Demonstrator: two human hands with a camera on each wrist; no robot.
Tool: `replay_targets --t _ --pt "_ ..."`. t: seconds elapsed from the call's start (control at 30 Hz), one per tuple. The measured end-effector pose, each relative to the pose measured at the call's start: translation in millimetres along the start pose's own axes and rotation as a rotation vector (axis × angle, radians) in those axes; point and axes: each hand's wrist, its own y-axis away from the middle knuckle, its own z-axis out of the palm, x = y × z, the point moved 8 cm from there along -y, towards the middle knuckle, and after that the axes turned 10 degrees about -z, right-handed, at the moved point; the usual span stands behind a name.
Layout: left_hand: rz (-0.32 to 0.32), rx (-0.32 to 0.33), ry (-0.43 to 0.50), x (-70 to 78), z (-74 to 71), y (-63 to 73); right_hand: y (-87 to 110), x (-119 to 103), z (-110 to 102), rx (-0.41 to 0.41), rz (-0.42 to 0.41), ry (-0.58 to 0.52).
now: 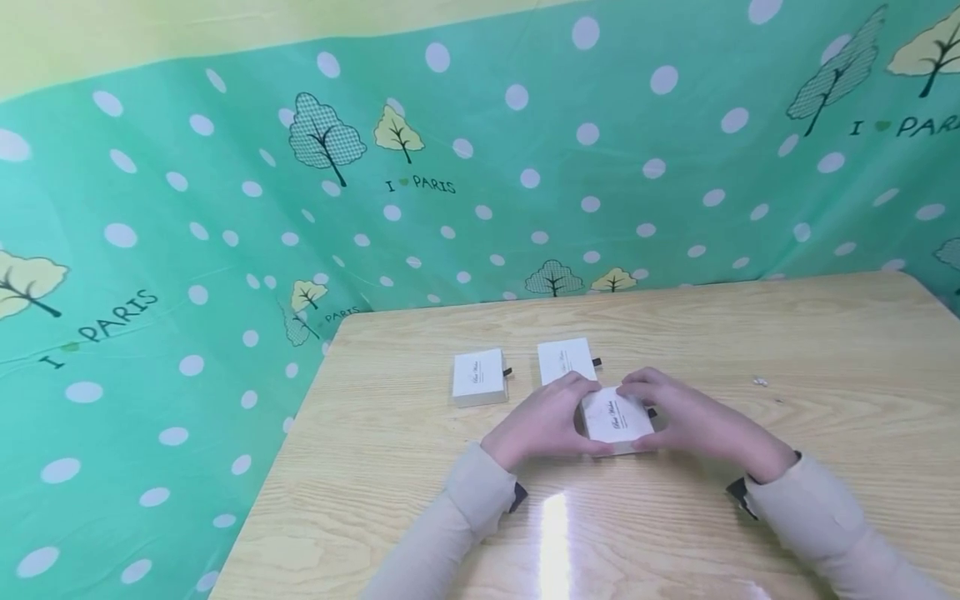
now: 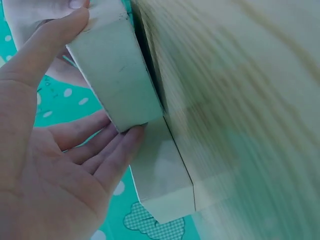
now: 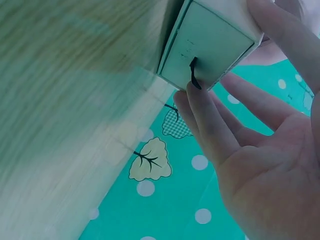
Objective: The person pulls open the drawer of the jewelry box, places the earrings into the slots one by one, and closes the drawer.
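Both hands grip a small white drawer box (image 1: 618,417) with dark script lettering on top, close over the table. My left hand (image 1: 542,423) holds its left side, thumb at the near edge and fingers at the far edge. On the right side, my right hand (image 1: 688,419) grips it the same way. The right wrist view shows the drawer front with a black ribbon pull tab (image 3: 194,74) beside the fingers. Just behind stands a second white box (image 1: 564,358), partly hidden by the left hand. A third white box (image 1: 477,373) sits farther left.
The wooden table (image 1: 360,467) reaches back to a green dotted curtain (image 1: 465,225) printed with trees. Some tiny white bits (image 1: 761,382) lie on the right of the tabletop. A bright light reflection shows near the front.
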Motion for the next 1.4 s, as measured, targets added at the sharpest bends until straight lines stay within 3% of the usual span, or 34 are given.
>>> replay_targets --t 0.23,0.6,0.73,0.87,1.07,1.4 --pt "-0.021 0.009 -0.007 -0.1 0.4 1.2 3.3 3 0 0.004 0.021 -0.032" --pt "-0.026 0.044 -0.042 1.6 2.2 1.0 12.4 29 -12 0.081 0.113 -0.32" --pt "-0.025 0.05 -0.056 2.0 1.9 0.7 12.0 41 -12 0.076 0.146 -0.337" --pt "-0.013 0.056 -0.066 2.8 1.3 0.7 10.6 53 -8 0.036 0.182 -0.353" --pt "-0.007 0.055 -0.065 3.3 0.4 -0.1 7.7 57 1 -0.058 0.2 -0.49" --pt "-0.019 0.036 -0.06 2.9 4.3 -0.7 4.1 57 7 -0.092 0.173 -0.458"
